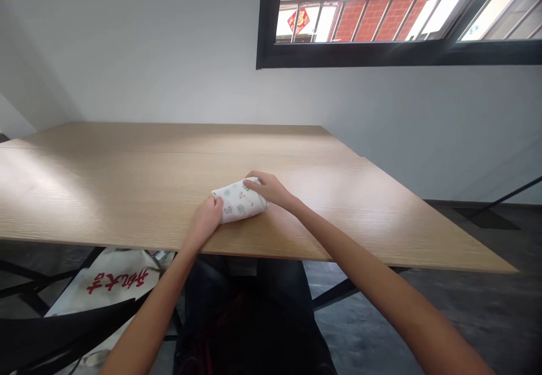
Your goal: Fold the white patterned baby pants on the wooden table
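A small white cloth with little printed patterns lies folded on the wooden table, close to the near edge. My left hand grips its near left corner. My right hand rests on its far right end with the fingers curled over the cloth. Both forearms reach in from below.
A white bag with red characters sits on the floor under the table's near left side. A dark chair back is at the bottom left. A grey wall and a black-framed window stand behind the table. Dark table legs show below.
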{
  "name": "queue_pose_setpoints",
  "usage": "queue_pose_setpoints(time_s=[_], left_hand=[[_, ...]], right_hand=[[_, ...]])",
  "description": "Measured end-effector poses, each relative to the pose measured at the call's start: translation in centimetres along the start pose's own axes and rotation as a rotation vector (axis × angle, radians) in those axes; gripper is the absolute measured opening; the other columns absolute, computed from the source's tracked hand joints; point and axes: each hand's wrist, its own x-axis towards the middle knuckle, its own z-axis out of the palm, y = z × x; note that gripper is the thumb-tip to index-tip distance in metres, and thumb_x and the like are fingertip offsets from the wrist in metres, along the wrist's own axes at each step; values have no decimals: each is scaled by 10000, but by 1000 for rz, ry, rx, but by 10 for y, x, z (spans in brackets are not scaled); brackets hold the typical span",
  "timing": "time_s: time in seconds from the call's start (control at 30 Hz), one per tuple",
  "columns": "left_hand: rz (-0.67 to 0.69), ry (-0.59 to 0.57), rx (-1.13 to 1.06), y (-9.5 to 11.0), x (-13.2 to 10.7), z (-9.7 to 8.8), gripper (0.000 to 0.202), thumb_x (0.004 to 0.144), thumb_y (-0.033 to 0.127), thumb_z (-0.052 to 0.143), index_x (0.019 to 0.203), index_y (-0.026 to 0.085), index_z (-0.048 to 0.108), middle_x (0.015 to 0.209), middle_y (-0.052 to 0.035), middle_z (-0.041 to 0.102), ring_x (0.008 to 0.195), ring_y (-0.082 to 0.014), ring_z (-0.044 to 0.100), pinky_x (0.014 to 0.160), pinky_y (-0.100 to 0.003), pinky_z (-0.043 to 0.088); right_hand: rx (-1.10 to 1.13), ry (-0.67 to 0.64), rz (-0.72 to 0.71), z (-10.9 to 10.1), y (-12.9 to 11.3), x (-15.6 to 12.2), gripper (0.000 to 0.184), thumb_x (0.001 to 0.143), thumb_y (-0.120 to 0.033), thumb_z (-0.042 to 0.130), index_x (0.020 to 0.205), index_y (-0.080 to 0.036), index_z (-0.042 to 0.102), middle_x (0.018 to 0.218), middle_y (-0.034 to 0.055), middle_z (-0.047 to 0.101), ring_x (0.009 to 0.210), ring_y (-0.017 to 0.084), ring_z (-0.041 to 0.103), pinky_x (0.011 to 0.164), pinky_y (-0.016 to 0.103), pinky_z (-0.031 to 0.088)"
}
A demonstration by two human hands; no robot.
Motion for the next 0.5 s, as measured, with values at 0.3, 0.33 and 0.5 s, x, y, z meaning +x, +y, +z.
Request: queue_pose_setpoints(time_s=[0.3,0.33,0.5], left_hand=[[-36,213,225,21,-25,4,458,909,282,319,1324,92,349,1000,-208,605,874,-321,608,777,-441,405],[10,281,278,25,-26,6,456,913,278,319,1335,108,353,1106,-230,556,948,-338,580,820,-479,379],[382,336,407,28,-15,14,430,949,299,263,1366,252,353,1394,-122,363,1230,-328,354,981,-595,201]], right_hand=[[-720,147,68,29,-6,-4,374,929,-373,401,1230,-169,490,1210,150,485,1013,286,479,886,437,319],[-764,171,-2,34,-9,-6,374,941,-359,362,1249,-178,475,1240,146,466,1043,291,451,907,457,289],[-721,13,-95,49,-8,-10,428,945,-380,315,1342,-235,387,1401,116,305,1172,307,330,913,485,295]])
